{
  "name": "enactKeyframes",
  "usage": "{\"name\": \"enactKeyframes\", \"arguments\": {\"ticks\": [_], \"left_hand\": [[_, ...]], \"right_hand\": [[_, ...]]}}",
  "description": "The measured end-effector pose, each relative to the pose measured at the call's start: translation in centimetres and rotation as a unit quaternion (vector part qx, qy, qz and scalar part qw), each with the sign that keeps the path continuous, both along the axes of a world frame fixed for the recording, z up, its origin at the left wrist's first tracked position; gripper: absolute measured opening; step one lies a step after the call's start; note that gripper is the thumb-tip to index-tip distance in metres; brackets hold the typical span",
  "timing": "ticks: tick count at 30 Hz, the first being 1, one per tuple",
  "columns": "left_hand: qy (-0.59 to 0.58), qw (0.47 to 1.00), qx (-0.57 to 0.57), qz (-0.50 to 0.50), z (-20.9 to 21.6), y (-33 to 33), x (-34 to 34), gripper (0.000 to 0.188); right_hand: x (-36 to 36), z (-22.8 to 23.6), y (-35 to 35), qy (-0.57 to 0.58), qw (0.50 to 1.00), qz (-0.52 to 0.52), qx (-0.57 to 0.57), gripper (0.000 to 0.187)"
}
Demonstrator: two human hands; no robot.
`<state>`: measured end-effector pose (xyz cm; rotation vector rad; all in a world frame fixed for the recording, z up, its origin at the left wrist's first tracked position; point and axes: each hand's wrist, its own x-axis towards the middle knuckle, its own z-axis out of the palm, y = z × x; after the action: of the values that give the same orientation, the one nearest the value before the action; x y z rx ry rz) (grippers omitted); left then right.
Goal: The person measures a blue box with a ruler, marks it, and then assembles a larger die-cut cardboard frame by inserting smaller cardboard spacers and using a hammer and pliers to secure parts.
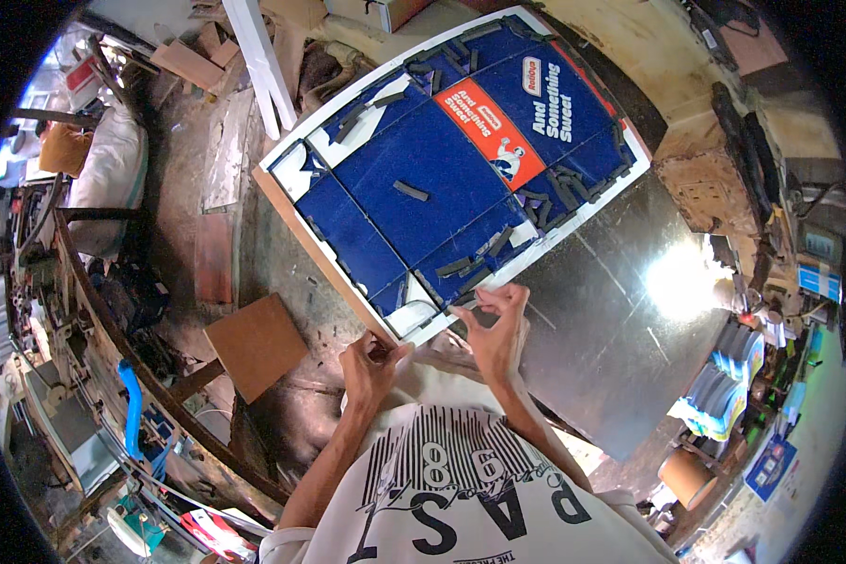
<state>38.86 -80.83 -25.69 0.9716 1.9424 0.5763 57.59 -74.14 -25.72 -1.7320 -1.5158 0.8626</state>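
A large printed board (367,202), blue with an orange panel and white margins, lies slanted in front of me on a wider flat base with a brown edge. My left hand (370,367) is at its near left corner, thumb and fingers curled together; what lies between them cannot be made out. At the near edge, my right hand (498,329) has its fingers bent in toward the thumb, the tips next to a dark strip; whether they grip it is too small to tell. Several short dark grey strips (411,191) are scattered over the board, many along its cut lines.
A dark shiny surface (592,348) extends to the right of the board, with a bright glare. A brown square panel (257,347) lies at left. White long bars (252,66) lean at the far left. Wrapped packs (724,376) are stacked at right near a brown round container (687,477).
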Motion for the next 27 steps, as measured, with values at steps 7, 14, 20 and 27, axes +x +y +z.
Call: {"name": "enactKeyframes", "arguments": {"ticks": [7,14,20,27], "left_hand": [[-0.004,1.000,0.025,-0.005,-0.6,-0.2,-0.1,0.031],[-0.003,0.993,0.099,0.061,2.7,-2.8,-1.0,0.028],[-0.240,0.971,-0.017,0.007,9.6,-6.7,-1.2,0.020],[0.296,0.948,-0.032,-0.112,3.1,-8.1,-8.5,0.051]], "right_hand": [[1.2,-1.0,-0.9,0.120,0.991,0.049,-0.029,0.036],[-0.8,9.1,-4.6,0.104,0.947,0.274,-0.132,0.030],[-1.4,11.8,-5.1,0.184,0.893,0.402,-0.088,0.028],[3.7,4.4,3.9,-0.047,0.986,0.152,-0.055,0.038]]}}
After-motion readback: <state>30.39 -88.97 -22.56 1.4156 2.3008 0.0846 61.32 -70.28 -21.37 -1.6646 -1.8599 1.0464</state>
